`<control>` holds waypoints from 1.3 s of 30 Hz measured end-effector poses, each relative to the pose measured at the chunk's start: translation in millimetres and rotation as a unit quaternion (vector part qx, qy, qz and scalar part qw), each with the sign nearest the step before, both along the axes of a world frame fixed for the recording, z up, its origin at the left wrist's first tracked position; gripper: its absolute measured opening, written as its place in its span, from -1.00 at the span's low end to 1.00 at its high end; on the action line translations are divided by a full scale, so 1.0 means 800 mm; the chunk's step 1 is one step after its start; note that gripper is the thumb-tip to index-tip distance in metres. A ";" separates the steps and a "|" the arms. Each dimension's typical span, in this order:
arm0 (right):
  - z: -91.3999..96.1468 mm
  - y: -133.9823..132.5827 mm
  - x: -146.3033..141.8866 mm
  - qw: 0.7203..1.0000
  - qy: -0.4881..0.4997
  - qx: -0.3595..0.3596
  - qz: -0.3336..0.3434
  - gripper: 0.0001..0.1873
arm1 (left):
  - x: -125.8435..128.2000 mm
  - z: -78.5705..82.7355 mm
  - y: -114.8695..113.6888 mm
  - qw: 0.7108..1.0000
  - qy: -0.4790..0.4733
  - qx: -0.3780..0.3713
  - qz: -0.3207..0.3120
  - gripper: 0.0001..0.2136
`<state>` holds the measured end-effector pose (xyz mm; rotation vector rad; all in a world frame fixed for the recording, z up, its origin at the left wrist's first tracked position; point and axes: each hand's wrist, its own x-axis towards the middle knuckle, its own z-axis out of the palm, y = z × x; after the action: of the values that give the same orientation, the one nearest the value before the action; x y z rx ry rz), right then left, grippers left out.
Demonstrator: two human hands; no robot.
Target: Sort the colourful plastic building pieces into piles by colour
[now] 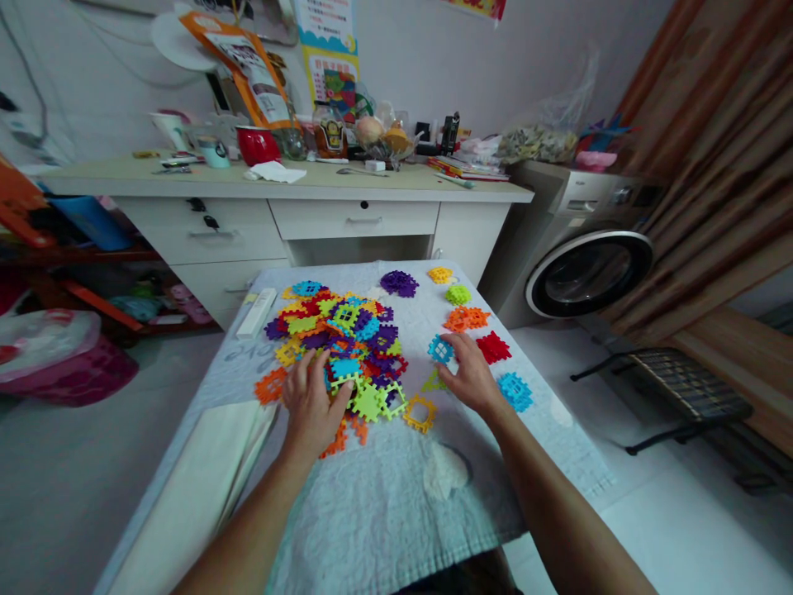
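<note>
A heap of interlocking plastic pieces (pixel 315 339) in purple, red, yellow, green, blue and orange lies on the cloth-covered table. My left hand (pixel 310 405) rests at the heap's near left side, thumb and fingers apart, next to a blue piece (pixel 344 368) and a lime-green piece (pixel 368 402). To the right of the heap, my right hand (pixel 472 373) pinches a blue square piece (pixel 440 349) between thumb and fingertips. Beneath that hand a green piece (pixel 433 382) is partly hidden. A yellow frame-shaped piece (pixel 420 415) lies between the hands.
Sorted by colour along the right side are purple (pixel 400 283), yellow (pixel 439 275), green (pixel 458 294), orange (pixel 466 318), red (pixel 494 348) and blue (pixel 515 392) groups. A white box (pixel 256 314) and folded cloth (pixel 192 487) lie left. Behind stands a cluttered desk (pixel 347 186).
</note>
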<state>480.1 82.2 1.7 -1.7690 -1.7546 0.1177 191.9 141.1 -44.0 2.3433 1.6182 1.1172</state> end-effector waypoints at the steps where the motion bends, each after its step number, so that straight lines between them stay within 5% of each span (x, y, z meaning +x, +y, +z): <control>1: 0.008 -0.008 0.012 1.000 -0.004 -0.008 0.001 -0.51 | 0.000 0.000 0.000 1.000 0.000 0.000 0.000 -0.44; 6: 0.023 -0.069 0.082 0.997 -0.036 -0.062 -0.026 -0.48 | 0.000 0.001 0.000 1.000 0.000 -0.003 0.000 -0.45; 14: -0.012 -0.127 0.139 0.990 -0.051 -0.088 -0.098 -0.49 | 0.000 0.004 -0.001 1.000 -0.011 -0.010 -0.001 -0.44; 21: -0.002 -0.094 0.077 0.996 -0.029 -0.051 -0.066 -0.58 | 0.000 0.007 -0.002 1.000 -0.018 -0.015 -0.004 -0.44; 26: -0.004 -0.053 -0.006 0.990 -0.042 -0.116 0.061 -0.57 | -0.001 0.009 -0.004 0.999 -0.010 -0.025 0.033 -0.39; 29: -0.009 -0.036 -0.039 0.978 -0.086 -0.173 0.074 -0.47 | -0.002 0.008 -0.005 0.997 -0.002 -0.035 0.064 -0.34; 39: -0.014 -0.005 -0.047 0.980 -0.025 -0.186 0.066 -0.41 | -0.001 0.003 -0.005 0.999 -0.026 -0.043 0.013 -0.32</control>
<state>442.5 78.5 -9.3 -1.9211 -1.9856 0.4909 191.2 137.2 -41.3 2.2279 1.6488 1.0808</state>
